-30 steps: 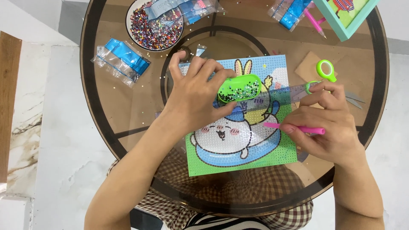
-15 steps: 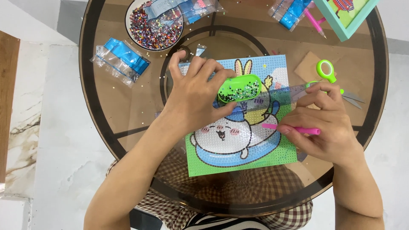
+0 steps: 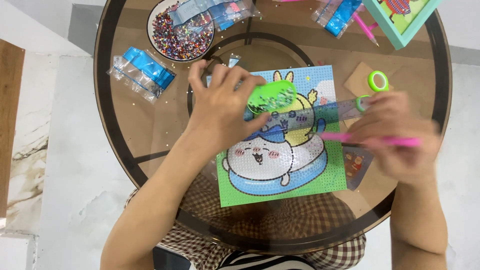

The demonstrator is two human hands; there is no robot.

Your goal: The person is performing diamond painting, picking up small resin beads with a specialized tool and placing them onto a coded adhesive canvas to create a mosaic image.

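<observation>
Diamond-painting canvas (image 3: 282,165) of a cartoon rabbit is lying on the round glass table (image 3: 150,135), the left hand (image 3: 220,107) pinching a green bead tray (image 3: 272,96) over it while the blurred right hand (image 3: 395,132) is gripping a pink pen (image 3: 372,140).

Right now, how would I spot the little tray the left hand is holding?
Start at the round glass table and find the cartoon rabbit canvas. Over its upper edge, the left hand pinches a small tray: the only bright green oval, speckled with beads.
</observation>
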